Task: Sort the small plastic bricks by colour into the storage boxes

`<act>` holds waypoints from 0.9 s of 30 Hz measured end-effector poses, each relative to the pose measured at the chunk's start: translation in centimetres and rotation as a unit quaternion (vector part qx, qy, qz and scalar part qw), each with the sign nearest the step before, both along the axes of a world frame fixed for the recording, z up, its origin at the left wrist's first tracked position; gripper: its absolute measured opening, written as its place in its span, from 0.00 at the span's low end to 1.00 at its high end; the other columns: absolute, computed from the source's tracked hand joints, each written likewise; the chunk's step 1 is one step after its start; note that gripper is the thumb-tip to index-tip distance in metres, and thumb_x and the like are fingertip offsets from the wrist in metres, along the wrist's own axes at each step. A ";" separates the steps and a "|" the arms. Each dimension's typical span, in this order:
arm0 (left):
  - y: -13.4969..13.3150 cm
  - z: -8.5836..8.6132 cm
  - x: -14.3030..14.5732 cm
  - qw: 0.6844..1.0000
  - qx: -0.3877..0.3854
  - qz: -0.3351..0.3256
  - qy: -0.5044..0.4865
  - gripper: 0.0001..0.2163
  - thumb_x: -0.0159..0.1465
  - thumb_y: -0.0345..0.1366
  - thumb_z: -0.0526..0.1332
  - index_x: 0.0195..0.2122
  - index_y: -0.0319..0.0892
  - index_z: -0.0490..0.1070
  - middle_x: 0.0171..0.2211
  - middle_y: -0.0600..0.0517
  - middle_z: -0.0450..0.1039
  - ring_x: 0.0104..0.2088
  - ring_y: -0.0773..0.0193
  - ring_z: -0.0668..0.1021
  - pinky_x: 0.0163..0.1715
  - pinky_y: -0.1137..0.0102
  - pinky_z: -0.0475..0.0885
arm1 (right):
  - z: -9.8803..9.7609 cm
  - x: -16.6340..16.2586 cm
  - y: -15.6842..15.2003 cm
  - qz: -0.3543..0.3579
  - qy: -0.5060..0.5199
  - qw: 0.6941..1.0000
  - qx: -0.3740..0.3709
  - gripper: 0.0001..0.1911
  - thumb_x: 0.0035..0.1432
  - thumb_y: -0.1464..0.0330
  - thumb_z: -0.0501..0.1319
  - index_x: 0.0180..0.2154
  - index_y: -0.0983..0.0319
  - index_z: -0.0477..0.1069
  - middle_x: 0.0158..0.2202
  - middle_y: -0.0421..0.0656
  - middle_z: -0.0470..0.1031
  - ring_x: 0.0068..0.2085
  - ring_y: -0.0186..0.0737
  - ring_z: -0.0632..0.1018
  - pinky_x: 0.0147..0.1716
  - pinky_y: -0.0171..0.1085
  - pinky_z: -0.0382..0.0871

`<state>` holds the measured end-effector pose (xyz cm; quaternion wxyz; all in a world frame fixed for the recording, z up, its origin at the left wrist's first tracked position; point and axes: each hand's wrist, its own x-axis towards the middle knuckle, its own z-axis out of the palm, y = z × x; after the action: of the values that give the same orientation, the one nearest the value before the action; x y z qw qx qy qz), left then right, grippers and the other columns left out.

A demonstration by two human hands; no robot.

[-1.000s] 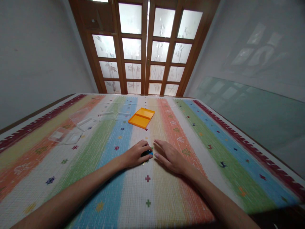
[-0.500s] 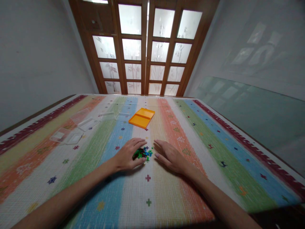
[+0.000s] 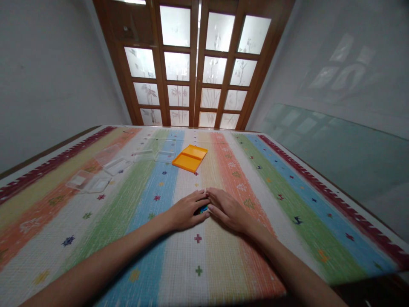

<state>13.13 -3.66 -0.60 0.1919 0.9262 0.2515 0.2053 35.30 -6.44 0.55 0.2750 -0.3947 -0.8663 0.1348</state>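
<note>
A small pile of tiny plastic pieces [image 3: 203,209] lies on the striped tablecloth. Only some blue and green ones show; the hands cover the others. My left hand [image 3: 188,209] cups the pile from the left, thumb apart from the fingers. From the right, my right hand [image 3: 227,209] curves against it, fingers stretched out and thumb near the pieces. The fingertips of both hands meet or nearly meet at the far side of the pile. Neither hand is closed in a grip.
An open orange plastic case [image 3: 189,158] lies beyond the hands. Clear open boxes, including one at the left [image 3: 88,181] and one farther back [image 3: 153,155], rest on the tablecloth [image 3: 179,264]. A glass panel [image 3: 338,140] stands along the right wall, and paned doors [image 3: 194,64] are behind the table.
My left hand has moved right, pushing the pieces together against my right hand, which has stayed nearly still. The gap between the hands has closed and most pieces are now covered.
</note>
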 end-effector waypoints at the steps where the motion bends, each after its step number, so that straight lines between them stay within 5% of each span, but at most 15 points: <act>1: 0.1 0.0 0.1 1.000 -0.002 -0.014 -0.019 0.19 0.72 0.40 0.56 0.61 0.42 0.68 0.65 0.42 0.65 0.66 0.53 0.66 0.67 0.54 0.61 | 0.0 0.0 0.0 0.001 -0.003 1.000 0.003 0.22 0.70 0.63 0.52 0.62 0.61 0.63 0.58 0.54 0.73 0.58 0.50 0.74 0.58 0.52 0.69; 7: 0.2 -0.1 -0.4 0.997 0.016 -0.032 -0.071 0.12 0.70 0.33 0.56 0.52 0.40 0.73 0.55 0.42 0.75 0.58 0.56 0.74 0.61 0.58 0.69 | -0.5 0.1 0.1 0.007 -0.037 0.999 0.039 0.20 0.71 0.62 0.52 0.58 0.64 0.68 0.60 0.56 0.72 0.61 0.51 0.73 0.60 0.54 0.68; 14: 0.1 0.9 -2.8 1.000 0.013 0.026 -0.007 0.33 0.63 0.43 0.64 0.67 0.42 0.56 0.67 0.38 0.61 0.68 0.46 0.63 0.66 0.48 0.60 | -1.0 0.4 0.3 -0.014 -0.043 0.996 0.072 0.19 0.71 0.67 0.50 0.57 0.64 0.70 0.60 0.55 0.73 0.61 0.48 0.73 0.61 0.53 0.68; 20: 0.2 1.1 -6.6 0.994 0.013 0.078 0.079 0.25 0.72 0.35 0.49 0.70 0.40 0.52 0.71 0.41 0.52 0.71 0.52 0.56 0.69 0.50 0.56 | -1.7 0.5 0.5 -0.022 -0.061 0.992 0.104 0.15 0.69 0.68 0.53 0.50 0.64 0.76 0.58 0.55 0.74 0.59 0.50 0.74 0.59 0.52 0.69; 27: -0.5 0.5 -8.1 0.990 0.029 0.090 0.109 0.26 0.70 0.37 0.53 0.69 0.38 0.54 0.71 0.40 0.52 0.71 0.50 0.56 0.68 0.50 0.57 | -2.1 -0.1 0.8 -0.047 -0.060 0.991 0.109 0.14 0.69 0.68 0.55 0.50 0.64 0.75 0.56 0.54 0.75 0.58 0.50 0.74 0.59 0.52 0.69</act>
<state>5.02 -4.15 -0.10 0.1173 0.9218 0.3471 0.1269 35.20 -5.67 -1.51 0.2701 -0.4097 -0.8713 0.0031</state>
